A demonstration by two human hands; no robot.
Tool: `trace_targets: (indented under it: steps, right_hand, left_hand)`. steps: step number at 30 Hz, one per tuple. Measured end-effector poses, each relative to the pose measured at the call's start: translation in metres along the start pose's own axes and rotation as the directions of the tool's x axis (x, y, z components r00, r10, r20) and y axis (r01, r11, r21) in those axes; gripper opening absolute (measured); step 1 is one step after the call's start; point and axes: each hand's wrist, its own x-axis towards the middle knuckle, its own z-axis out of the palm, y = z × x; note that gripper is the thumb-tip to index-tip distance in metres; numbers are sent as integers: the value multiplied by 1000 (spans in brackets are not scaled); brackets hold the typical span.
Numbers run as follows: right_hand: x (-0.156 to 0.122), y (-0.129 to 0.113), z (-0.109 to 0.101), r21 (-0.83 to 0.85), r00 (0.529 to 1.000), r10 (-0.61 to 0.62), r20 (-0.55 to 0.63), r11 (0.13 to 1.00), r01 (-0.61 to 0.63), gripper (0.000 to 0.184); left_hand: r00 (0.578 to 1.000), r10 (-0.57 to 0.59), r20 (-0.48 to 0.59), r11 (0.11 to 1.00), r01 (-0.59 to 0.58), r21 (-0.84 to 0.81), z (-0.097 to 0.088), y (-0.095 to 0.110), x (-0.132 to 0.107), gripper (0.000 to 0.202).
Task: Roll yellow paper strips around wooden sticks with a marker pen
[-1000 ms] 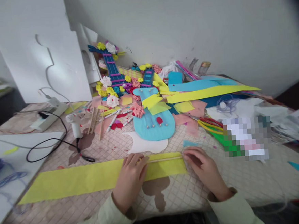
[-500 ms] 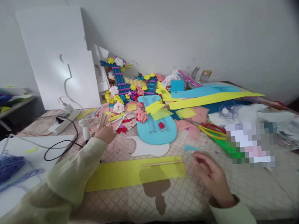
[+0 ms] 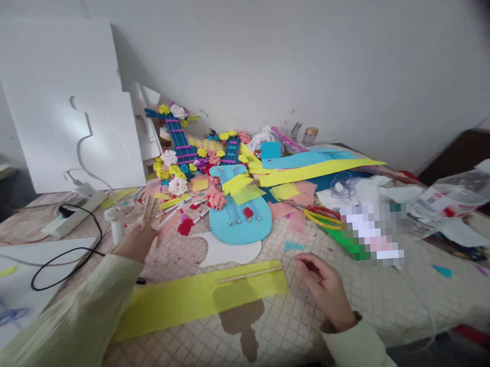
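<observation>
Back left, my left hand (image 3: 136, 241) reaches beside a white glue gun (image 3: 116, 223). Its fingers are among thin wooden sticks (image 3: 147, 208); the fingertips are turned away, so I cannot tell whether they grip one. My right hand (image 3: 326, 289) hovers over the table just right of a yellow paper strip (image 3: 173, 303), its fingers loosely curled and holding nothing. A slim wooden stick (image 3: 251, 275) lies lengthwise along the strip's right end. Behind the strip, a light-blue guitar-shaped cutout (image 3: 242, 228) partly covers a white cutout (image 3: 220, 253).
Paper flowers (image 3: 177, 186) and dark-blue guitar necks (image 3: 178, 138) crowd the back. Markers (image 3: 174, 212) lie near the blue cutout. A power strip (image 3: 69, 215) with a black cable stands left. Scissors (image 3: 320, 216), crepe strips (image 3: 319, 171) and a plastic bag (image 3: 447, 197) fill the right.
My view has turned right. My left hand has drawn back slightly to the left, its fingers now closer to the wooden sticks. My right hand keeps nearly the same pose beside the yellow strip.
</observation>
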Motion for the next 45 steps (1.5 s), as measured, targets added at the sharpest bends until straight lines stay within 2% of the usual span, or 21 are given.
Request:
trace_targets:
  steps: [2, 4, 7, 8, 10, 12, 16, 19, 21, 23, 25, 27, 29, 30, 31, 32, 34, 36, 40, 42, 45]
  right_hand:
    - [-2, -9, -5, 0, 999, 32, -1, 999, -32, 19]
    - [-5, -28, -6, 22, 998, 49, 50, 998, -50, 19]
    - [-13, -66, 7, 177, 955, 8, 297, 982, -64, 20]
    - [-15, -79, 15, 262, 927, -23, 374, 962, -81, 28]
    - [-18, -99, 33, 442, 910, -73, 408, 888, -127, 43]
    - [-19, -110, 47, 558, 913, -49, 406, 804, -205, 31]
    - [-19, -115, 52, 625, 923, -21, 384, 742, -243, 37]
    - [-21, -117, 46, 634, 901, -87, 425, 740, -227, 34]
    - [-24, -119, 45, 643, 891, -114, 439, 733, -223, 32]
    - [-26, -121, 44, 644, 880, -123, 459, 728, -235, 27]
    - [-24, -118, 40, 655, 877, -117, 466, 712, -254, 24]
    - [-18, -111, 31, 706, 924, -72, 375, 669, -234, 25]
    - [-9, -101, 17, 763, 986, 5, 167, 632, -132, 31]
    - [-5, -95, 9, 744, 997, 30, 73, 664, -75, 29]
    - [0, -89, 3, 708, 998, 16, 62, 704, -55, 28]
    - [3, -84, -2, 674, 998, -3, 62, 738, -39, 26]
    - [8, -76, -7, 630, 998, -25, 63, 776, -20, 25]
    - [11, -71, -7, 629, 1000, -10, 13, 778, 0, 24]
    - [14, -65, -5, 629, 995, 31, -97, 776, 38, 19]
    - [14, -61, -8, 620, 992, 40, -122, 783, 45, 18]
    - [11, -53, -15, 579, 991, 32, -131, 814, 50, 17]
  left_hand:
    - [999, -32, -13, 999, 32, 0, -15, 10, -15, 19]
    - [1000, 10, 3, 999, -10, -33, -27, 32, -33, 16]
    - [990, 127, 64, 986, -119, -118, -38, 79, -66, 17]
    - [964, 218, 152, 956, -179, -232, -40, 96, -76, 17]
    - [901, 328, 284, 906, -215, -366, -40, 122, -93, 15]
    - [859, 380, 342, 886, -232, -402, -38, 136, -104, 14]
    - [810, 462, 361, 841, -271, -469, -42, 131, -109, 19]
    - [699, 582, 415, 716, -198, -669, -58, 122, -105, 25]
    - [658, 632, 411, 623, -116, -773, -68, 121, -104, 28]
    - [660, 622, 422, 577, -22, -817, -70, 121, -107, 33]
    - [638, 593, 492, 552, 123, -825, -66, 121, -111, 40]
    - [620, 531, 577, 509, 311, -802, -58, 116, -114, 47]
    - [676, 436, 593, 460, 399, -793, -50, 106, -111, 50]
    - [737, 377, 561, 471, 369, -801, -46, 99, -106, 50]
    - [800, 323, 505, 533, 287, -796, -42, 91, -99, 50]
    - [842, 295, 452, 656, 165, -736, -37, 82, -90, 50]
    - [943, 138, 302, 930, -18, -367, -24, 63, -67, 46]
    - [966, 40, 254, 978, 13, -206, -8, 48, -41, 38]
    - [968, -116, 221, 993, 117, 8, 21, 31, 1, 28]
    - [965, -153, 214, 987, 138, 85, 26, 26, 11, 32]
    - [966, -137, 220, 984, 108, 142, 19, 26, 7, 38]
